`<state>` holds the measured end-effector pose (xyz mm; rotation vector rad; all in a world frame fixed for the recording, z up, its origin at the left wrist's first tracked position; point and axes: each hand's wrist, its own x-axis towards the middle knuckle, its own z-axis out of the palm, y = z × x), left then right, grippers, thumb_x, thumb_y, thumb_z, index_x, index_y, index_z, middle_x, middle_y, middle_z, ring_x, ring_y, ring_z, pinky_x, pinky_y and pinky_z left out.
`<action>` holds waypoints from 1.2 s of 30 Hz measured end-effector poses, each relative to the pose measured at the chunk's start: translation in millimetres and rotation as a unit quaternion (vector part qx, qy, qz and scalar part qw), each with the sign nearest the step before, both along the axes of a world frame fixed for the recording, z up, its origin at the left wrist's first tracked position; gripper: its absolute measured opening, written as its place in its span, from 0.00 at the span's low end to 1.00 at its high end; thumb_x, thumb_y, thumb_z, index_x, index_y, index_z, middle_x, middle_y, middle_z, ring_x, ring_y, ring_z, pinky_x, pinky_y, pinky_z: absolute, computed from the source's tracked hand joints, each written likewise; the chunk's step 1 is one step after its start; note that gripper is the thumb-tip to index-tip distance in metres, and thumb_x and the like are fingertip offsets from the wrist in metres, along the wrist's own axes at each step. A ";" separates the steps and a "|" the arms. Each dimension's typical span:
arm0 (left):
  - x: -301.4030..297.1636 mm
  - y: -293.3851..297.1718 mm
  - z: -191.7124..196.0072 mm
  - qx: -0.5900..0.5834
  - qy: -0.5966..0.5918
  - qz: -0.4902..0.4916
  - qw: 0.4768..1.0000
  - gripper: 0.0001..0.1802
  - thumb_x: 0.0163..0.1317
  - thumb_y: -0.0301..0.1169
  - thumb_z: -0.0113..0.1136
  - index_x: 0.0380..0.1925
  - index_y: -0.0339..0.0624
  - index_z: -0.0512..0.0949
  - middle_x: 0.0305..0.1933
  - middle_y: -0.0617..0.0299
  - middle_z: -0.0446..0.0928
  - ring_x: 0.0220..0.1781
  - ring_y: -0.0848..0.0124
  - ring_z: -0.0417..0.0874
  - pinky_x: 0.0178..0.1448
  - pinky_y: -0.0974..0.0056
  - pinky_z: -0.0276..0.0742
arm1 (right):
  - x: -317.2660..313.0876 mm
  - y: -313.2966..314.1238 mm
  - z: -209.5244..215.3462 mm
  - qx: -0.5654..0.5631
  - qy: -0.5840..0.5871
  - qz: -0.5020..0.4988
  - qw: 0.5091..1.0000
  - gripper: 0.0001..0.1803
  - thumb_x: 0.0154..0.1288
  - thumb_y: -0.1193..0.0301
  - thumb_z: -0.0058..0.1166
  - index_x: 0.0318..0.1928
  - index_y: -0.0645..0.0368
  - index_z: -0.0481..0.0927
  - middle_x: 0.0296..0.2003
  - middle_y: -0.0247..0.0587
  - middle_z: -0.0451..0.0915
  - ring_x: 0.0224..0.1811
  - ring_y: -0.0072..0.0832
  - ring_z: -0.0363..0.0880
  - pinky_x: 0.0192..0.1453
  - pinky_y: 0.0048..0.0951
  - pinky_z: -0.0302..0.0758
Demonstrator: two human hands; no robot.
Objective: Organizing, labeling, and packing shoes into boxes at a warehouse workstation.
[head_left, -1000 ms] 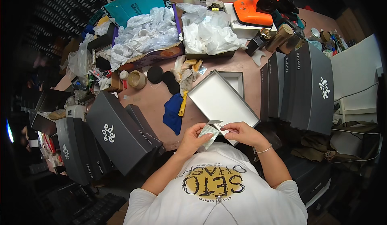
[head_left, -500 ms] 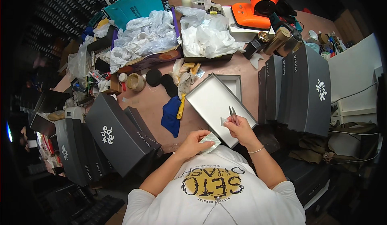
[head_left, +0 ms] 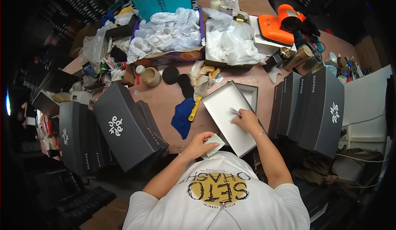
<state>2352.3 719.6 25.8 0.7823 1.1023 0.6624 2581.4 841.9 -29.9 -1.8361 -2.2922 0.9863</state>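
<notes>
Now the right hand (head_left: pixel 247 120) presses a thin metal tool (head_left: pixel 235 111) into the open white box lid (head_left: pixel 227 118) mid-bench, fingers pinched on it. Nearer, the left hand (head_left: pixel 198 145) holds a small paper slip (head_left: pixel 216 141), fingers curled round it.

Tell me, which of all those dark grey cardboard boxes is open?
The dark grey cardboard box with the white inside, lying flat under the right hand. The closed ones stand in stacks to the left and right.

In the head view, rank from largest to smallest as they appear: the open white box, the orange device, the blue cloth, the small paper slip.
1. open white box
2. orange device
3. blue cloth
4. small paper slip, held by the left hand
</notes>
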 end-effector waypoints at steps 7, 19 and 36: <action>-8.8 -12.6 -18.6 0.043 -0.002 0.027 0.999 0.16 0.60 0.28 0.64 0.47 0.35 0.75 0.39 0.65 0.80 0.40 0.81 0.78 0.43 0.75 0.73 | 11.1 2.8 -0.5 0.003 0.005 -0.024 1.000 0.28 0.47 0.61 0.71 0.39 0.67 0.71 0.34 0.59 0.80 0.37 0.53 0.81 0.41 0.42 0.76; -42.0 -30.3 40.7 0.182 0.099 0.176 0.962 0.26 0.60 0.25 0.60 0.59 0.34 0.67 0.53 0.54 0.75 0.54 0.72 0.77 0.58 0.66 0.73 | -96.3 16.5 31.1 -0.063 0.288 -0.014 0.956 0.08 0.68 0.70 0.51 0.36 0.63 0.76 0.20 0.29 0.68 0.21 0.14 0.63 0.25 0.20 0.61; -194.0 -76.7 63.7 0.312 0.371 0.526 0.700 0.40 0.51 0.27 0.69 0.61 0.26 0.60 0.54 0.42 0.73 0.54 0.56 0.78 0.59 0.61 0.72 | -577.6 205.0 21.5 0.189 0.090 0.368 0.906 0.21 0.49 0.68 0.62 0.46 0.57 0.80 0.37 0.52 0.82 0.42 0.49 0.80 0.48 0.44 0.76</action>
